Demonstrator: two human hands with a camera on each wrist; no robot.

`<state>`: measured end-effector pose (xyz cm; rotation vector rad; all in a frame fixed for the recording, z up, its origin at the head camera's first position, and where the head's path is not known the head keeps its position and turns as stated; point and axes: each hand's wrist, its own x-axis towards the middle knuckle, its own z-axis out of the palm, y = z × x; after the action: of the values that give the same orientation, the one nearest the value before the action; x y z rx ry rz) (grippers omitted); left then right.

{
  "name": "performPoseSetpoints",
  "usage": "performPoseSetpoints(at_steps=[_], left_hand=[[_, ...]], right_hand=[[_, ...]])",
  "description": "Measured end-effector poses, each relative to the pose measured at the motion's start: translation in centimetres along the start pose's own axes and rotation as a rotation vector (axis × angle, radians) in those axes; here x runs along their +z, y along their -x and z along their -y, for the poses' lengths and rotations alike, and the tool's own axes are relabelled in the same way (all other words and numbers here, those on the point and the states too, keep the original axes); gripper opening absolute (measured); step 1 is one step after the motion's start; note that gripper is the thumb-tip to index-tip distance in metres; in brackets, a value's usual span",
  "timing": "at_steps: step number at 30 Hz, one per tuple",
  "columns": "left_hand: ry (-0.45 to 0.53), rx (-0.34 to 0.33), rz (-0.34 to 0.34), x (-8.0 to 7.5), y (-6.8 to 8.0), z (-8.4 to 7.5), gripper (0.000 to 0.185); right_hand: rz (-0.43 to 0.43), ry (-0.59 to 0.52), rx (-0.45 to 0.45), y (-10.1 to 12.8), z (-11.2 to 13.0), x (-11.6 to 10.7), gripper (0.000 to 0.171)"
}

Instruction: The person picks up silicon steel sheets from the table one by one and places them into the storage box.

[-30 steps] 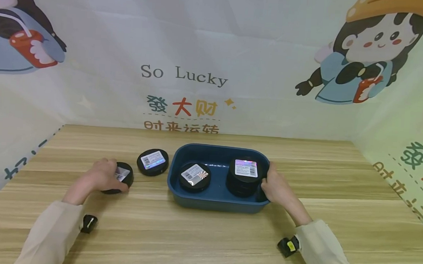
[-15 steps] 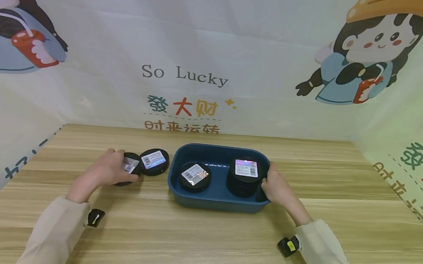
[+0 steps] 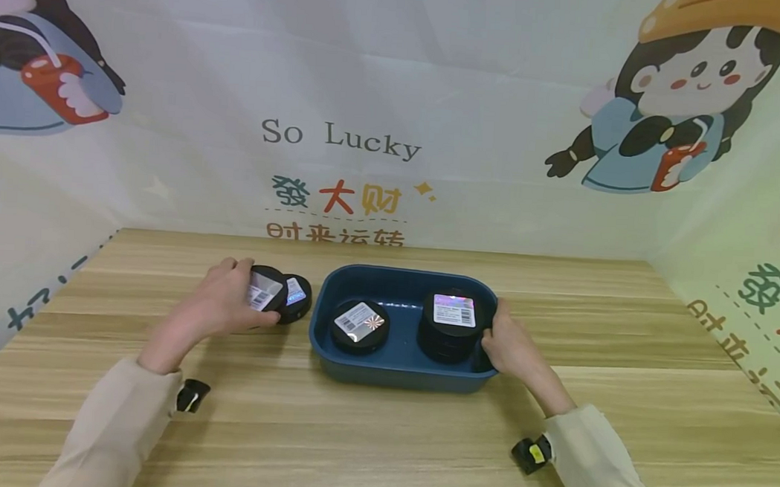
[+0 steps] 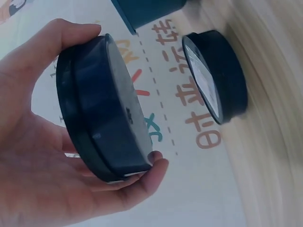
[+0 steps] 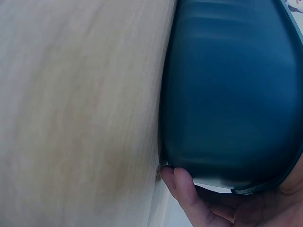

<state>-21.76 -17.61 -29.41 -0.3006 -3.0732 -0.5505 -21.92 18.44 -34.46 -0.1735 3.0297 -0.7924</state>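
My left hand (image 3: 225, 300) grips a black round tin (image 3: 265, 291) with a white label, held above the wooden table just left of a second black tin (image 3: 294, 297) that lies flat. In the left wrist view the held tin (image 4: 102, 109) sits between thumb and fingers, with the lying tin (image 4: 215, 75) beyond it. My right hand (image 3: 511, 348) grips the right rim of a dark blue tub (image 3: 330, 344). Inside the tub lie a single labelled tin (image 3: 358, 325) on the left and a stack of tins (image 3: 451, 323) on the right. In the right wrist view my fingers curl under the tub (image 5: 232, 94).
The wooden table (image 3: 378, 436) is walled on three sides by a printed cartoon backdrop (image 3: 342, 144). Wrist cameras (image 3: 530, 453) sit on both sleeves.
My left hand has lifted its tin off the table and carried it right and away from me, until it hangs beside the lying tin. The right hand and tub have not moved.
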Motion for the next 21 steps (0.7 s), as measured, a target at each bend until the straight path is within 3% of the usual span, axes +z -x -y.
performPoseSetpoints(at_steps=[11,21], left_hand=[[0.000,0.066,-0.064,-0.3,0.0,-1.8,0.083],[0.015,0.138,-0.105,0.3,-0.6,-3.5,0.085]], right_hand=[[0.005,-0.003,0.006,0.0,0.1,-0.1,0.054],[0.006,0.009,0.010,0.1,0.1,-0.1,0.054]])
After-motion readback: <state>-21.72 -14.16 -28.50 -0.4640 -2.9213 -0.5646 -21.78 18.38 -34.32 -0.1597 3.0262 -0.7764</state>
